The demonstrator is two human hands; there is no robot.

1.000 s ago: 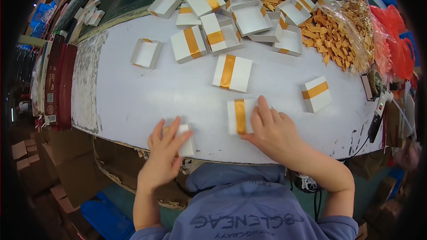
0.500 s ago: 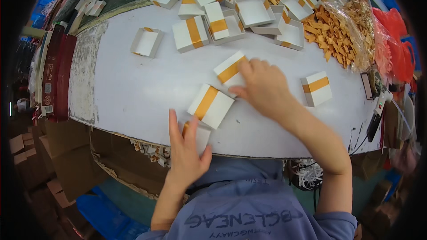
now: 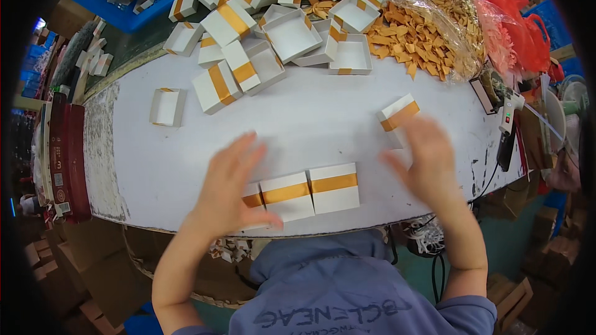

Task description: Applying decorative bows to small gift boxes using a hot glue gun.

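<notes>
Three white boxes with gold ribbon bands stand in a row close to the table's front edge: a right one point(image 3: 335, 189), a middle one point(image 3: 287, 193) and a left one point(image 3: 251, 200) mostly covered by my left hand. My left hand point(image 3: 223, 192) is open over that left box, its fingers spread and thumb out; whether it touches the box I cannot tell. Farther right, my right hand point(image 3: 428, 161) is blurred, thumb and fingers apart around the near side of another ribboned white box point(image 3: 397, 113). That box rests on the table, partly hidden by the fingers.
A heap of white ribboned boxes and open box halves point(image 3: 292, 36) covers the back of the table. Beside it lie gold ribbon pieces point(image 3: 410, 40), partly under clear plastic, and a red bag point(image 3: 512, 3). One open box half point(image 3: 167, 107) sits apart at left.
The boxes near my hands now form a straight row at the front edge. My right hand has left them and moved right to the lone box. The view has shifted.
</notes>
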